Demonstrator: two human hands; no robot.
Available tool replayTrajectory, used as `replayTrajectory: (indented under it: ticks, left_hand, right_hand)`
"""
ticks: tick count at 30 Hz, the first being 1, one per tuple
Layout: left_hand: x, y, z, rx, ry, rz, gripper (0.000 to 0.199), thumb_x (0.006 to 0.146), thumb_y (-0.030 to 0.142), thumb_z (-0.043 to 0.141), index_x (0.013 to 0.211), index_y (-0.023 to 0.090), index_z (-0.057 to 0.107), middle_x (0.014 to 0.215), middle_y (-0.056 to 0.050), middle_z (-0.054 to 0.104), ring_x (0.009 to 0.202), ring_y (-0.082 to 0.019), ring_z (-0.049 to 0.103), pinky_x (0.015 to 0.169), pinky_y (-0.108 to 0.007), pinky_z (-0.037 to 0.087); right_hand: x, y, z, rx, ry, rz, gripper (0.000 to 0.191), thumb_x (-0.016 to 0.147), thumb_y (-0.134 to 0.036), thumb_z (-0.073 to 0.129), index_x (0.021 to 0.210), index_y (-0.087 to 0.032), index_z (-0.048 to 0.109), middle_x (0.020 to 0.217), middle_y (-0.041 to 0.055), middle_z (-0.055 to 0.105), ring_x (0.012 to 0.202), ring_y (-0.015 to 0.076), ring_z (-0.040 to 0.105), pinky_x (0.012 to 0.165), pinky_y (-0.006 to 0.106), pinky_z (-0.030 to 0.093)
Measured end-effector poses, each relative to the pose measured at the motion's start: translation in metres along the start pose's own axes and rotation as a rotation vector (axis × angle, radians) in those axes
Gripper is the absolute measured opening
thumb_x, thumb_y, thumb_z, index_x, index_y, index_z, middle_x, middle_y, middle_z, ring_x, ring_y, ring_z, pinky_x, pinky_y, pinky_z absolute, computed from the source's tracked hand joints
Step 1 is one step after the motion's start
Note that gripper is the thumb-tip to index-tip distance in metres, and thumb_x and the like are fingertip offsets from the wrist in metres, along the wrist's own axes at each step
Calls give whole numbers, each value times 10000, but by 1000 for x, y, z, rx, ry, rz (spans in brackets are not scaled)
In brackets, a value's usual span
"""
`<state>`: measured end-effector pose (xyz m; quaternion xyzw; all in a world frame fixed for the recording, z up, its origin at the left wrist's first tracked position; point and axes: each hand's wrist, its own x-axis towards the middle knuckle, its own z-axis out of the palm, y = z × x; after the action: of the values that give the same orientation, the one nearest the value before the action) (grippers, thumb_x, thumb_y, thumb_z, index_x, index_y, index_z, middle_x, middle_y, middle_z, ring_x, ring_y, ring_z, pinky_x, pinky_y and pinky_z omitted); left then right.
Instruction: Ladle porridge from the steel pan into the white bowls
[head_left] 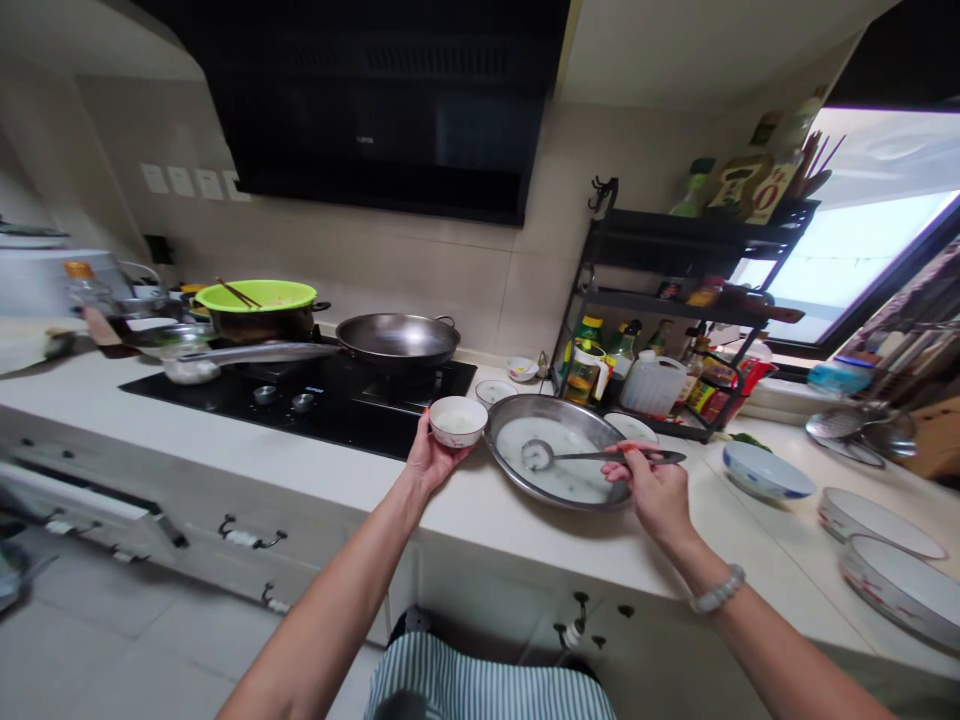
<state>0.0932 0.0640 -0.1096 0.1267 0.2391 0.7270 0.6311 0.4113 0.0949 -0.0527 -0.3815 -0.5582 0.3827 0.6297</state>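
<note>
My left hand (433,462) is closed around the side of a small white bowl (459,424), which has some pale, porridge-like food inside. To its right, a wide metal basin (516,470) on the counter holds a milky white liquid with dark flecks. My right hand (654,490) grips the handle of a ladle (574,457) whose round head dips into that liquid. Behind the basin stand a small bowl (495,391) at the left and another bowl (631,428) at the right, partly hidden by the basin and my right hand.
A wok (397,340) sits on the black cooktop (330,408), its long handle pointing left. Beyond it is a green basin (256,296) with chopsticks. A black rack (701,238) with bottles stands by the wall. Several bowls, including a blue-patterned one (767,472), lie on the right.
</note>
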Motion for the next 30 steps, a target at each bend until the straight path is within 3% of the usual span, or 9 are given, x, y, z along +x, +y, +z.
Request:
replayTrajectory:
  ticks: [4,13,30]
  left_hand:
    - [0,0,0,6,3,3,592,943,572,425,1373,174,509,1192,-169,660,950,-285,687,701,-410,617]
    - [1,0,-2,-1,-7,-4,604,943,578,420,1383,170,497,1199,-174,657,946,-287,689,694,-406,618]
    - [0,0,-1,-3,-4,1,595,943,569,430,1382,174,500,1206,-170,656,955,-291,687,699,-416,617]
  right_hand:
    - [10,2,-2,125,115,46,368,624,-428,824,754,-149,623,689,63,689,474,156,642,431,251,551]
    - [21,-16,-7,201,164,47,209,575,-244,769,694,-151,625,634,44,683,448,133,615,431,231,542]
    - [25,-11,-13,222,191,110,193,600,-181,766,687,-142,598,616,55,670,452,137,623,436,211,555]
